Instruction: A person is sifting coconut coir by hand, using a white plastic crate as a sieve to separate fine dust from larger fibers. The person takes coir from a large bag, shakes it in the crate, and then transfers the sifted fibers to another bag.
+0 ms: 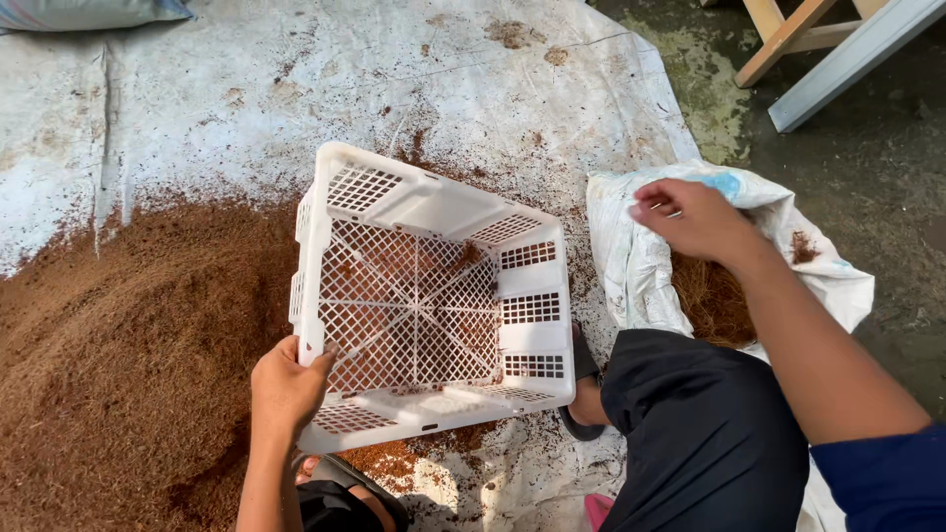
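Observation:
A white plastic mesh crate stands upright on a white tarp, with traces of brown fibre in its bottom. My left hand grips the crate's near left rim. My right hand pinches the upper edge of a white woven sack to the crate's right. The sack lies open and holds brown fibrous material. A large heap of fine reddish-brown fibre covers the tarp left of the crate.
My knee in dark trousers is between the crate and the sack, and a sandalled foot touches the crate's near right corner. Wooden legs and a grey metal bar stand on bare ground at upper right.

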